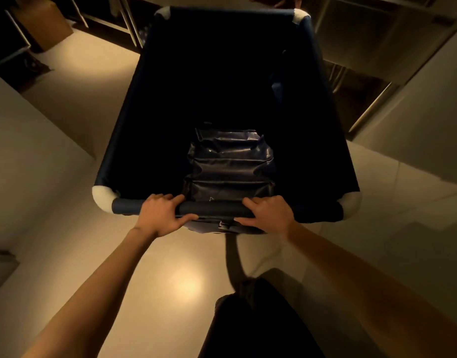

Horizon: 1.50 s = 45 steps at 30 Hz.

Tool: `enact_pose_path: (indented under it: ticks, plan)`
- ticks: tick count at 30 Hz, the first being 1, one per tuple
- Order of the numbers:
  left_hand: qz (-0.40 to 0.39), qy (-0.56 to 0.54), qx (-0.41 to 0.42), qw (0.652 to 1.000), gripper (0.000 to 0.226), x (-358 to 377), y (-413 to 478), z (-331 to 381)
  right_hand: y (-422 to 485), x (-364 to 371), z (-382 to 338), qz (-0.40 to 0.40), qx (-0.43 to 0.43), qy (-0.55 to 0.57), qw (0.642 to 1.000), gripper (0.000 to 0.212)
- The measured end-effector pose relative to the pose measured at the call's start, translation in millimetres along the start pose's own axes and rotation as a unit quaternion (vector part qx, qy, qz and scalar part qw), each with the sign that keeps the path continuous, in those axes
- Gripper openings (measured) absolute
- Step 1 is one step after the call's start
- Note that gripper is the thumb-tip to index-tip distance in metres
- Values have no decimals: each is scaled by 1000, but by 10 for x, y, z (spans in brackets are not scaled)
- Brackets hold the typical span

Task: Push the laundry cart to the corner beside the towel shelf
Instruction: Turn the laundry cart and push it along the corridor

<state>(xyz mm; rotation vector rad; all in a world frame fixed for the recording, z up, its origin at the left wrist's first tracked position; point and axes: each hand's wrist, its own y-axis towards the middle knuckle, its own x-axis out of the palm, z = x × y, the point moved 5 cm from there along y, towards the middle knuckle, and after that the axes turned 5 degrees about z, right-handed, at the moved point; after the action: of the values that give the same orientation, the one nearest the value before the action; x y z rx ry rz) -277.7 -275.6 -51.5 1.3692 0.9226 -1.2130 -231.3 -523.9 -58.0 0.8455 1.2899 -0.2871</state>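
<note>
A deep laundry cart (134, 125) of dark blue fabric with white padded corners fills the middle of the view. Its inside is dark; only a shiny dark pocket shows on its near wall. My left hand (161, 214) grips the near rim bar (211, 208) left of centre, fingers over the top and thumb beneath. Right of centre on the same bar, my right hand (267, 215) holds on in the same way. A metal shelf frame (372, 104) stands at the cart's far right; no towels can be made out on it.
The floor (98, 99) is smooth and beige. A pale wall (28, 151) runs along the left. A cardboard box (45, 21) and dark shelving stand at the far left. Pale cabinets (377, 32) sit at the far right. My dark trouser leg (261, 326) is below.
</note>
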Motion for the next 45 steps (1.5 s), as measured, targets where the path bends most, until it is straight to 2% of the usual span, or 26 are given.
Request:
enact_pose_path:
  ticks: [10, 23, 26, 34, 42, 45]
  plan:
    - [8, -3, 6, 1000, 83, -128, -755, 263, -553, -255, -495, -13, -32, -35, 999, 54]
    - [-6, -24, -35, 999, 82, -116, -1255, 1512, -1535, -709, 10, -12, -107, -26, 994, 50]
    - [-3, -36, -35, 999, 82, -97, -1230, 1786, -1658, -754, 243, -13, -121, -23, 992, 46]
    - [12, -19, -38, 999, 58, 5, -850, 2187, -1601, -690, 894, -73, -118, 12, 990, 43]
    - [19, -33, -56, 998, 56, 161, -220, 2165, -1136, -536, 1407, -99, -138, 31, 985, 55]
    - [24, -39, -66, 997, 56, 227, 37, 2065, -916, -437, 1578, -93, -153, 15, 984, 51]
